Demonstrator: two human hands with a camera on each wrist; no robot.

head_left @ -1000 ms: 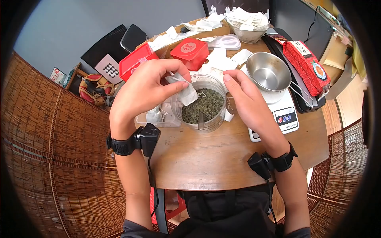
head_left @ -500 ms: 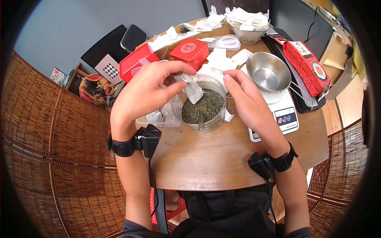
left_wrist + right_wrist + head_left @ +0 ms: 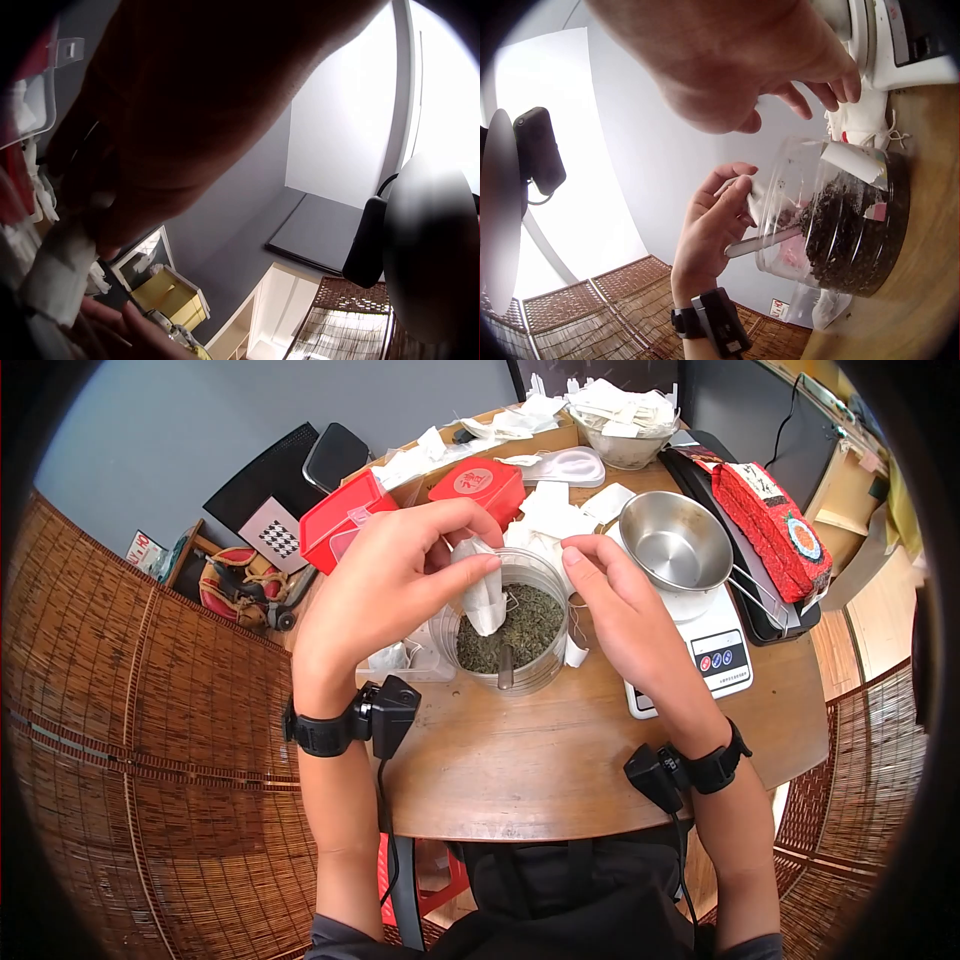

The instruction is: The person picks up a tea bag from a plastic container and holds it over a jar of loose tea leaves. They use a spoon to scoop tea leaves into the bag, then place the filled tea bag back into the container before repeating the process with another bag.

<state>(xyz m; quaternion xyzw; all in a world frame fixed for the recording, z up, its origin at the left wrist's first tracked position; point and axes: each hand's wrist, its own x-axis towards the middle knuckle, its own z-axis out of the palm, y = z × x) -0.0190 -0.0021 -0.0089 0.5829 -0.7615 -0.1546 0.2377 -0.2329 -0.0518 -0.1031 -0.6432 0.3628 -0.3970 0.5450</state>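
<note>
Over a clear plastic jar (image 3: 558,572) of dried tea leaves (image 3: 538,628), my left hand (image 3: 395,580) pinches a white tea bag (image 3: 487,610) between thumb and fingers. The bag hangs nearly upright, its lower end overlapping the leaves in the head view. A spoon (image 3: 506,668) stands in the jar, its handle against the near side. My right hand (image 3: 628,615) hovers beside the jar's right rim, fingers loosely bent and holding nothing. In the right wrist view, the right hand (image 3: 757,67) is above the jar (image 3: 855,225), apart from the tea bag (image 3: 769,201).
Left of the jar, a clear tray (image 3: 432,666) holds a filled bag. A white scale (image 3: 735,675) with a steel cup (image 3: 672,545) stands right. Behind are red boxes (image 3: 480,488), loose white bags (image 3: 555,510) and a heaped bowl (image 3: 630,455). A red packet (image 3: 775,525) lies far right.
My left hand has moved slightly right with the tea bag, which has swung from slanting to nearly upright. The right hand has stayed in place.
</note>
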